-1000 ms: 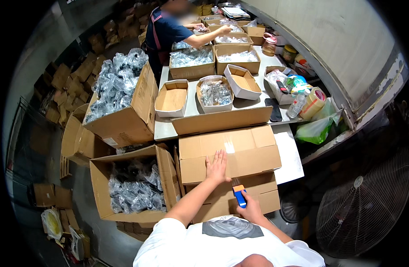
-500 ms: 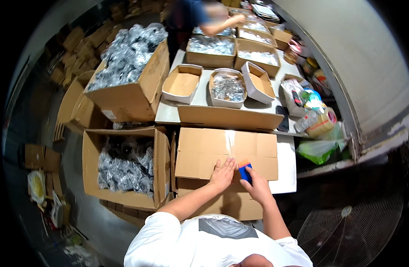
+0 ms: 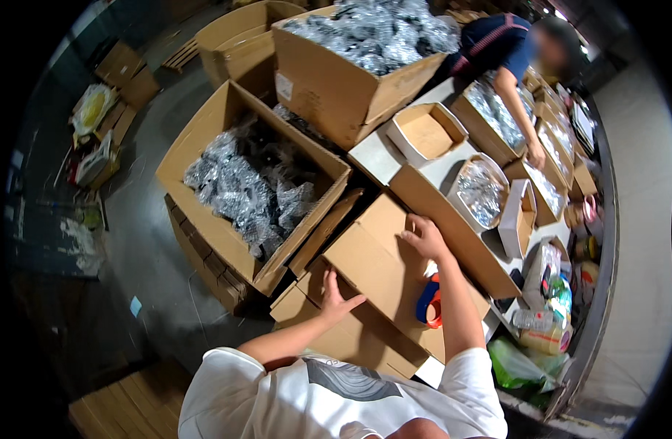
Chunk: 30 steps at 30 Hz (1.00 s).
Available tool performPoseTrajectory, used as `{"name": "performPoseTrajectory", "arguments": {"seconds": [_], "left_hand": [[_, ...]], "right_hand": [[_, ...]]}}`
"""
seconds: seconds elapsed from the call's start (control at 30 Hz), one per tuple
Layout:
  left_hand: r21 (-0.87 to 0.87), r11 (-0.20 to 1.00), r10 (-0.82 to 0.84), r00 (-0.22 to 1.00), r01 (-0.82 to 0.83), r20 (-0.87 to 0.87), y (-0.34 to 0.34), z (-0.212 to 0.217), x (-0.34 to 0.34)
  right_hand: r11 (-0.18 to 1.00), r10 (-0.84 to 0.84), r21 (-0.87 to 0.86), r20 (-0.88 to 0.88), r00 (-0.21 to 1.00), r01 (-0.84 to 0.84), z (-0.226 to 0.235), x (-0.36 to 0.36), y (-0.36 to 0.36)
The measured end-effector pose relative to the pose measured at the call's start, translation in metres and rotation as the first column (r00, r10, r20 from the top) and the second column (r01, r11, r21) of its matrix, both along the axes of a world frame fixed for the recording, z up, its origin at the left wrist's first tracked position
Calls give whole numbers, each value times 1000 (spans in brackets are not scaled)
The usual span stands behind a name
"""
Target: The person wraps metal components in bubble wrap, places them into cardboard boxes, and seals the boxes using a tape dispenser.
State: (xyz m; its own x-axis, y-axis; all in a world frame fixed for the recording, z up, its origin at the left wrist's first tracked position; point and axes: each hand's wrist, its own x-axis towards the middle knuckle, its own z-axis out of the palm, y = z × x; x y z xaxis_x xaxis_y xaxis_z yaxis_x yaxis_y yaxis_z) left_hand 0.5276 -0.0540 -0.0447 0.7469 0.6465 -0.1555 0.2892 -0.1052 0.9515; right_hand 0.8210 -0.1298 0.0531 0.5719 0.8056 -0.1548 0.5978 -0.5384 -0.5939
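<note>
A flat-topped cardboard box (image 3: 380, 252) lies in front of me. My left hand (image 3: 337, 301) is at its near left edge, thumb and fingers spread, holding nothing. At the box's far side is my right hand (image 3: 426, 240), its fingers apart and slightly bent against the cardboard. Just below the right wrist, a blue and red tape dispenser (image 3: 428, 301) rests on the box top, partly hidden by my forearm. Under the near side lies another brown cardboard piece (image 3: 307, 322); an upright cardboard flap (image 3: 453, 234) stands along the far side.
At left, an open carton (image 3: 204, 172) holds bubble-wrapped items; a taller full carton (image 3: 329, 80) stands behind it. White trays (image 3: 427, 132) sit on the table beyond. A co-worker's arm (image 3: 519, 110) reaches into boxes at far right. Tape rolls and a bottle (image 3: 533, 320) lie right.
My view has turned left. The tape dispenser has left my right hand and now rests on the box. My hands have moved apart to opposite sides of the box.
</note>
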Motion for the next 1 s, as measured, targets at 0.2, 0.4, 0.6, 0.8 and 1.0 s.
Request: {"name": "performPoseTrajectory", "arguments": {"seconds": [0.2, 0.4, 0.6, 0.8, 1.0], "left_hand": [[-249, 950, 259, 919, -187, 298, -20, 15, 34], [-354, 920, 193, 980, -167, 40, -18, 18, 40], [-435, 827, 366, 928, -357, -68, -23, 40, 13], [-401, 742, 489, 843, -538, -226, -21, 30, 13], [110, 847, 526, 789, -520, -316, 1, 31, 19]], "right_hand": [[996, -2, -74, -593, 805, -52, -33, 26, 42], [990, -47, -135, -564, 824, -36, -39, 33, 40], [983, 82, -121, -389, 918, -139, 14, -14, 44], [991, 39, -116, -198, 979, -63, -5, -28, 58], [897, 275, 254, 319, 907, -361, -42, -6, 67]]}}
